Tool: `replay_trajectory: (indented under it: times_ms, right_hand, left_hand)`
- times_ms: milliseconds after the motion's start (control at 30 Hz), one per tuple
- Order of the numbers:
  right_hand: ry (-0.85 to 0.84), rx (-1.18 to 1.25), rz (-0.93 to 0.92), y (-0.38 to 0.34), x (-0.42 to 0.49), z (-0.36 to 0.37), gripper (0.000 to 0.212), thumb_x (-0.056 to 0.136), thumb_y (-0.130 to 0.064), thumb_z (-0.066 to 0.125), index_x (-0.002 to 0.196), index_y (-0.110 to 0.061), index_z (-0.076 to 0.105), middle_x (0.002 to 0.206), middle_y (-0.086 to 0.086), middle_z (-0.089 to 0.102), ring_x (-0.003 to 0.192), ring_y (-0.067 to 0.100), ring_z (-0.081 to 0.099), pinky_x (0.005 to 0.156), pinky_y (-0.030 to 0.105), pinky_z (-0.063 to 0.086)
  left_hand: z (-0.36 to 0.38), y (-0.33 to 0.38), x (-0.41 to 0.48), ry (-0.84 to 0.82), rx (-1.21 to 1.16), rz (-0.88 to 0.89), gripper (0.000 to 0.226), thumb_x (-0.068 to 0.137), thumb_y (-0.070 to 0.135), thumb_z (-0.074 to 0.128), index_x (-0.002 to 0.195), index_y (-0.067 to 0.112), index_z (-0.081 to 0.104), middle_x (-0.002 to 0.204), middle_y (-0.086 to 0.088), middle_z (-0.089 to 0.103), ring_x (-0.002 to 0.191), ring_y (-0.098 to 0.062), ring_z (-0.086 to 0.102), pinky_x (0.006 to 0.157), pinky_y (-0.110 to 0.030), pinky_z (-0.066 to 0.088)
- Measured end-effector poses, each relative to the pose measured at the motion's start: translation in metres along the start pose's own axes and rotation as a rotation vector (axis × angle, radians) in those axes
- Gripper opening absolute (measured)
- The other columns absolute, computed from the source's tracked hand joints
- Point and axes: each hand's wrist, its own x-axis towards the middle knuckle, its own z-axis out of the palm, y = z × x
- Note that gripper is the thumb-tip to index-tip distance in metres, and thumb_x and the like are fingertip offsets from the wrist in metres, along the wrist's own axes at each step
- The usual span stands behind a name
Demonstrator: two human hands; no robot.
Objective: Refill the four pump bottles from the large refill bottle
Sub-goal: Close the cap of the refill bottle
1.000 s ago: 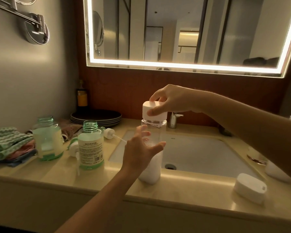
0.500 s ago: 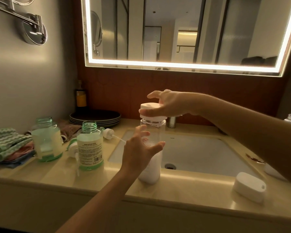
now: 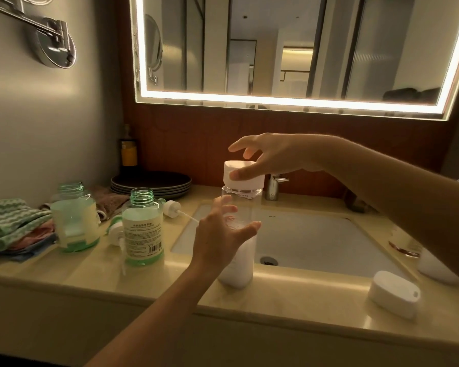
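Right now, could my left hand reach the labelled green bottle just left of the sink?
Probably yes. The labelled green bottle stands just left of your left hand with nothing standing between them, but that hand holds the tall clear bottle and would have to let go.

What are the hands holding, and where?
The left hand cups the clear pump bottle around its middle; the right hand only touches the white cap with its thumb, fingers lifted.
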Motion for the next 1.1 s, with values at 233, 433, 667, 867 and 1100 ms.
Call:
replay_trajectory:
  times_ms: [233,433,667,867,1100]
  right_hand:
    - [0.232,-0.324,-0.098,0.0,-0.001,0.018,0.065,0.08,-0.06,0.052,0.129,-0.018,0.048,0.123,0.004,0.056,0.095,0.012,0.05,0.077,0.025,0.044]
    - [-0.034,-0.136,-0.067,-0.005,-0.003,0.003,0.064,0.084,-0.053,0.051,0.14,-0.032,0.03,0.145,0.0,0.035,0.125,0.021,0.041,0.096,0.032,0.039]
    - [0.06,-0.301,-0.059,-0.003,0.001,0.015,0.065,0.081,-0.062,0.046,0.137,-0.03,0.038,0.134,0.005,0.039,0.107,0.02,0.046,0.087,0.032,0.047]
    - [-0.066,-0.175,-0.079,-0.003,0.0,0.006,0.066,0.084,-0.047,0.056,0.141,-0.035,0.026,0.145,-0.001,0.031,0.127,0.023,0.039,0.101,0.035,0.04]
    - [0.105,-0.319,-0.03,-0.004,0.001,0.02,0.072,0.079,-0.065,0.046,0.139,-0.028,0.034,0.137,0.005,0.04,0.112,0.021,0.045,0.087,0.032,0.043]
  left_hand:
    - [0.0,-0.002,0.0,-0.003,-0.007,0.009,0.079,0.067,0.044,0.077,0.132,0.016,0.042,0.124,0.0,0.059,0.108,-0.018,0.059,0.086,-0.025,0.047]
    - [0.001,-0.003,0.0,0.0,-0.001,0.012,0.079,0.067,0.045,0.076,0.133,0.017,0.041,0.124,0.0,0.059,0.108,-0.018,0.059,0.088,-0.027,0.048]
    - [0.0,-0.002,0.0,0.004,0.0,0.015,0.078,0.068,0.045,0.076,0.132,0.017,0.041,0.124,0.001,0.059,0.108,-0.017,0.059,0.087,-0.025,0.048]
    - [0.0,-0.002,0.0,0.006,0.004,0.017,0.079,0.068,0.047,0.075,0.133,0.017,0.041,0.124,0.001,0.059,0.109,-0.018,0.059,0.09,-0.028,0.05]
    - [0.0,-0.004,0.0,0.004,-0.007,0.013,0.079,0.067,0.046,0.076,0.131,0.017,0.043,0.122,0.0,0.06,0.108,-0.018,0.06,0.09,-0.03,0.05]
